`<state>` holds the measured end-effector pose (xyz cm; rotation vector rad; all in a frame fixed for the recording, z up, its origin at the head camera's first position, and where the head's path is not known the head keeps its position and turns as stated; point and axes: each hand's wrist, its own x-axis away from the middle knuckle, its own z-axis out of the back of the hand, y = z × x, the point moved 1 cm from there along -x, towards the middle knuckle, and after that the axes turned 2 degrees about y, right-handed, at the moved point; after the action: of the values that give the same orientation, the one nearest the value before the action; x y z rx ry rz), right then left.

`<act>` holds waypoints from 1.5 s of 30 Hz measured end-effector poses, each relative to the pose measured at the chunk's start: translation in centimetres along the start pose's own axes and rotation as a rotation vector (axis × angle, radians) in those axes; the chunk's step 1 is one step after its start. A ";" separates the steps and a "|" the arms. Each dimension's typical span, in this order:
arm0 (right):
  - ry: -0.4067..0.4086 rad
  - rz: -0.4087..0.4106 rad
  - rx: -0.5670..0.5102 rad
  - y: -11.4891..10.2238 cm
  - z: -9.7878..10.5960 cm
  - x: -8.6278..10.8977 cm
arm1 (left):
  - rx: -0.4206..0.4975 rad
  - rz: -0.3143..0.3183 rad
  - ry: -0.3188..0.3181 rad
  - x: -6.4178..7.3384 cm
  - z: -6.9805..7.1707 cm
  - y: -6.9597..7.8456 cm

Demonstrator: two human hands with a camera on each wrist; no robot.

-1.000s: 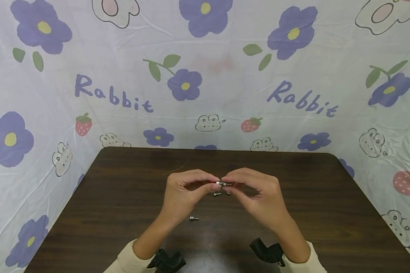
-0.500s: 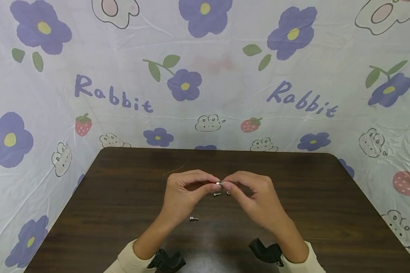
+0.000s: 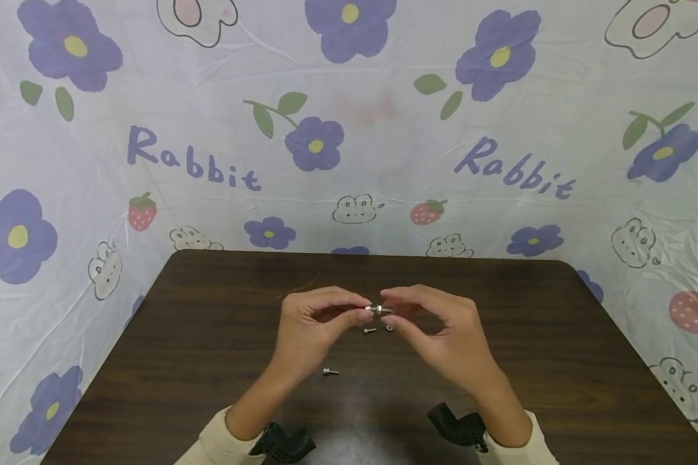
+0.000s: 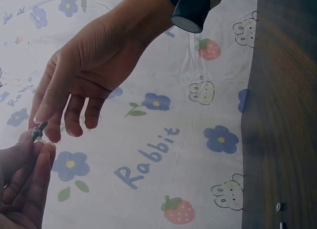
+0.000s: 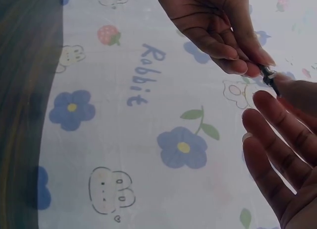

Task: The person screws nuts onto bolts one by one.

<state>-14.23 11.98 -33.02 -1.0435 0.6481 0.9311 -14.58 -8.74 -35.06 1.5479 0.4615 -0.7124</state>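
the fingers (image 3: 342,299) of the left hand (image 3: 305,329) are curled to a pinch, and by them one end of a metal bolt (image 3: 386,310) is gripped; by the right hand (image 3: 450,326) nothing is seen to be gripped, its thumb and forefinger being parted about the free end. the metal bolt is held above the table (image 3: 221,278), midway between its left and right edges, with a fitted nut (image 3: 379,309) around the shank. nearer the far edge a second bolt (image 3: 370,331) and a loose nut (image 3: 389,328) are laid; farther from it, a third bolt (image 3: 330,372) is seen. the metal is judged light, rigid, sturdy and rather slippery; the shank is best pinched near the held end, the nut by its flats.
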 end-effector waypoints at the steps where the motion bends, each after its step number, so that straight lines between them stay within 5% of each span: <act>1: 0.003 0.013 -0.008 0.0 0.0 0.0 | -0.001 0.001 0.001 0.0 0.0 0.0; 16: -0.002 0.062 -0.011 -0.2 -0.3 -0.3 | 0.025 -0.010 -0.020 0.1 -0.2 -0.2; 32: -0.070 -0.134 0.056 -0.1 -0.4 0.2 | 0.021 -0.001 -0.022 0.2 -0.4 -0.2; 45: 0.003 0.056 -0.030 -0.1 -0.1 -0.1 | 0.014 -0.006 -0.009 0.2 -0.2 -0.3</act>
<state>-14.18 11.80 -32.91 -1.0585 0.6708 0.9907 -14.60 -8.52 -35.39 1.5559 0.4553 -0.7284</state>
